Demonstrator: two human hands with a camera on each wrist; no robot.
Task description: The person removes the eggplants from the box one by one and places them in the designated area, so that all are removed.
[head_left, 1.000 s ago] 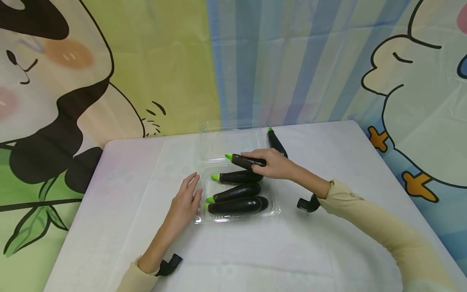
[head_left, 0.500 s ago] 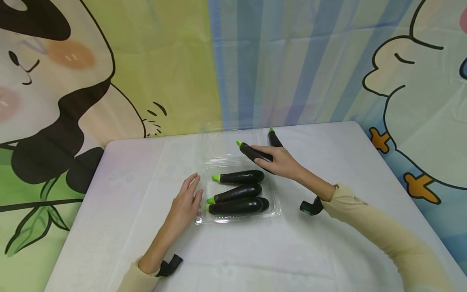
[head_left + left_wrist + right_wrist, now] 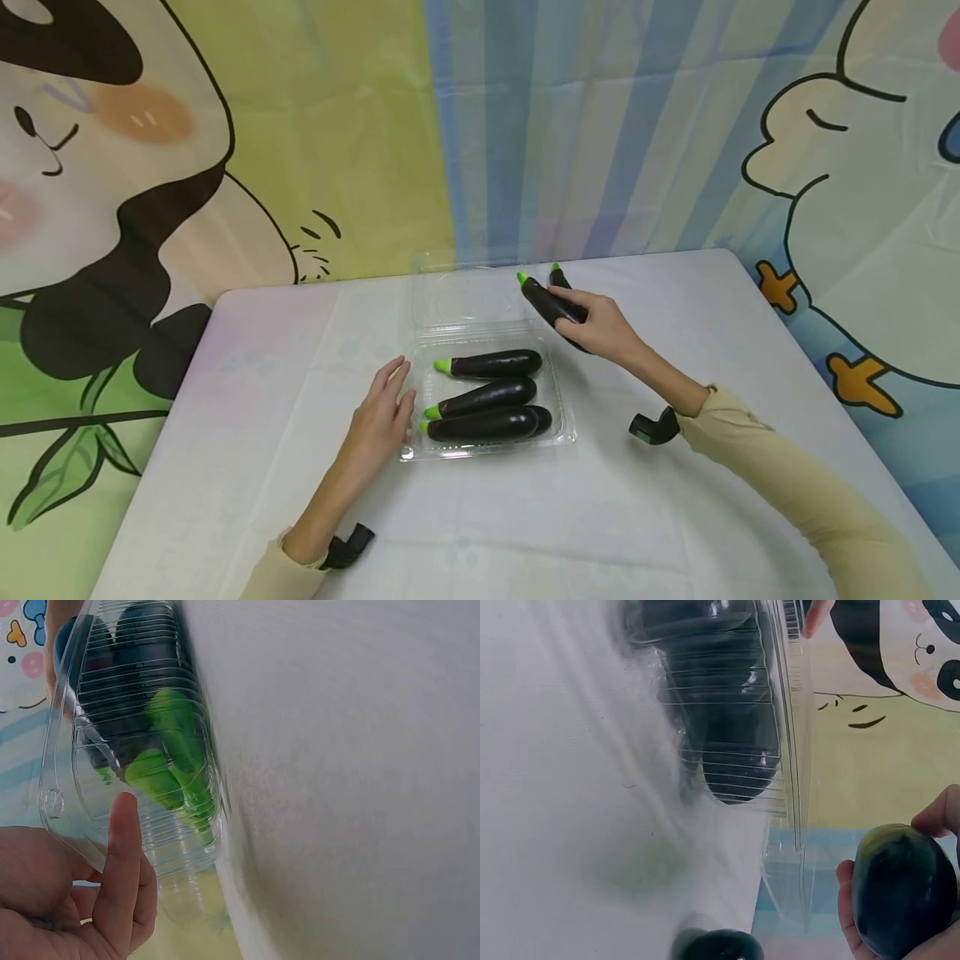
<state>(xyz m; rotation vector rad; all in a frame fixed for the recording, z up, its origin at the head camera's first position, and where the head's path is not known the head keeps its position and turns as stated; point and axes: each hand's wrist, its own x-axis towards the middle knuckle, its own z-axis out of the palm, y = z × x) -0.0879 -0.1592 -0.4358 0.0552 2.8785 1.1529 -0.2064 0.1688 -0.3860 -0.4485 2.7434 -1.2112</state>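
My right hand (image 3: 600,325) grips a dark eggplant with a bright green stem end (image 3: 551,302), raised above the table just right of the container's hinge. In the right wrist view, fingers and thumb wrap the eggplant's rounded end (image 3: 904,892). A clear plastic clamshell container (image 3: 566,417) lies with its lid (image 3: 427,308) folded back. Several eggplants (image 3: 487,423) lie side by side in its base, green ends to the left. My left hand (image 3: 378,417) rests at the container's left edge, fingers extended; its fingertips (image 3: 124,814) are right at the plastic wall in the left wrist view.
Another eggplant (image 3: 558,277) lies on the table behind the held one, which partly hides it. A white cloth (image 3: 480,533) covers the table. Cartoon-printed curtains (image 3: 360,133) hang behind it. Black wrist mounts (image 3: 655,427) sit on both forearms.
The right hand has carried its eggplant from over the container up and to the right, tilting the green end upward. My left hand and the container have stayed in place.
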